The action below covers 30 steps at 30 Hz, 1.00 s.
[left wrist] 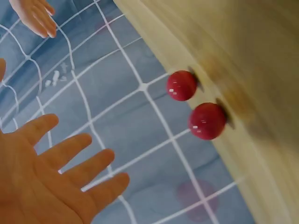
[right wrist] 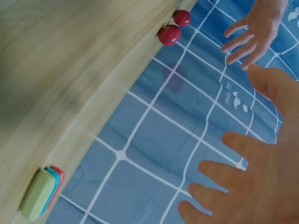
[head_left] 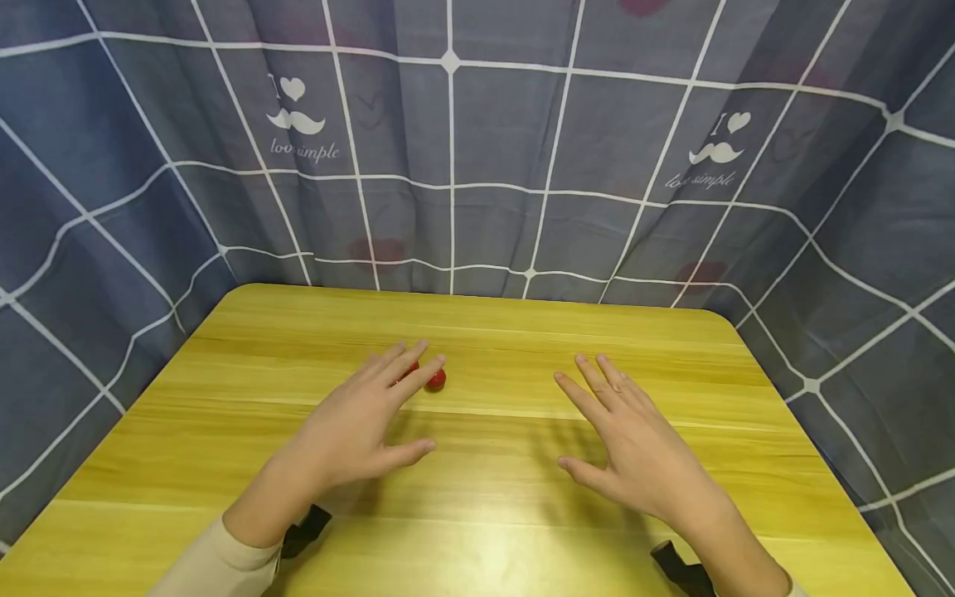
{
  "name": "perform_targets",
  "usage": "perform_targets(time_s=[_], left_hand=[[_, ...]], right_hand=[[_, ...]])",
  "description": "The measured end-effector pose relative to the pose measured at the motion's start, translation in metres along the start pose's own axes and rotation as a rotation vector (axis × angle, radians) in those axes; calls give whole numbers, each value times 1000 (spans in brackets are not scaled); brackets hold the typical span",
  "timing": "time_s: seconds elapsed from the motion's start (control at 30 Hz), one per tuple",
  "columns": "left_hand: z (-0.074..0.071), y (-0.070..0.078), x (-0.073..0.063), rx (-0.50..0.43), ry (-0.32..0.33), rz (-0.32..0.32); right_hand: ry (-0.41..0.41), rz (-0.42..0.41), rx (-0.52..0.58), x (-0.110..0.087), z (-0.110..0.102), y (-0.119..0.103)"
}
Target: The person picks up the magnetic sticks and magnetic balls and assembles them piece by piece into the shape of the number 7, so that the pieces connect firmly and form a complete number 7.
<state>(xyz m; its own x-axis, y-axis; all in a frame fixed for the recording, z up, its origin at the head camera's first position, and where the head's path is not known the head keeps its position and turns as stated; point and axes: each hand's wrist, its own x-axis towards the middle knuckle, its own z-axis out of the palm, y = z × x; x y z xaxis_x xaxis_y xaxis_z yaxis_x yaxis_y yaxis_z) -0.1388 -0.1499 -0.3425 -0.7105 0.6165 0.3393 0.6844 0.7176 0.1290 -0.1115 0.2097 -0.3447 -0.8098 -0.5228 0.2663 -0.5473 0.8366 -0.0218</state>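
My left hand (head_left: 346, 435) hovers palm down over the left half of the table, fingers spread and thumb out, holding nothing. Beyond its fingertips lie two shiny red balls; one ball (head_left: 436, 381) shows beside the index finger, while the other ball (head_left: 409, 371) is mostly hidden behind the fingers. In the left wrist view both balls (left wrist: 208, 121) rest close together on the wood, apart from the hand. My right hand (head_left: 645, 452) is likewise raised above the right half, its fingers spread and nothing in it. Nearest to it is a pale green, blue and red layered item (right wrist: 38, 195), concealed in the head view.
The light wooden table (head_left: 492, 497) has rounded far corners. A grey-blue curtain with white grid lines (head_left: 500, 133) hangs along its back and both sides. A black strap piece (head_left: 306, 531) sits under the left wrist, and another (head_left: 682, 568) under the right.
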Motion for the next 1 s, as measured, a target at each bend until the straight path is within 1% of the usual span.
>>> perform_targets(time_s=[0.17, 0.33, 0.43, 0.6, 0.7, 1.0], left_hand=[[10, -17, 1, -119, -25, -71], [21, -36, 2, -180, -48, -144], [27, -44, 3, -183, -46, -166], [35, -54, 3, -184, -54, -151], [38, -57, 3, -172, -73, -144], [41, -59, 3, -123, -109, -180]], right_hand=[[-19, 8, 4, 0, 2, 3], [-20, 17, 13, -1, 4, 6], [-23, 27, 16, -2, 6, 9], [-29, 39, 19, -3, 9, 13], [-32, 43, 17, -4, 10, 14], [-57, 59, 33, -6, 10, 21]])
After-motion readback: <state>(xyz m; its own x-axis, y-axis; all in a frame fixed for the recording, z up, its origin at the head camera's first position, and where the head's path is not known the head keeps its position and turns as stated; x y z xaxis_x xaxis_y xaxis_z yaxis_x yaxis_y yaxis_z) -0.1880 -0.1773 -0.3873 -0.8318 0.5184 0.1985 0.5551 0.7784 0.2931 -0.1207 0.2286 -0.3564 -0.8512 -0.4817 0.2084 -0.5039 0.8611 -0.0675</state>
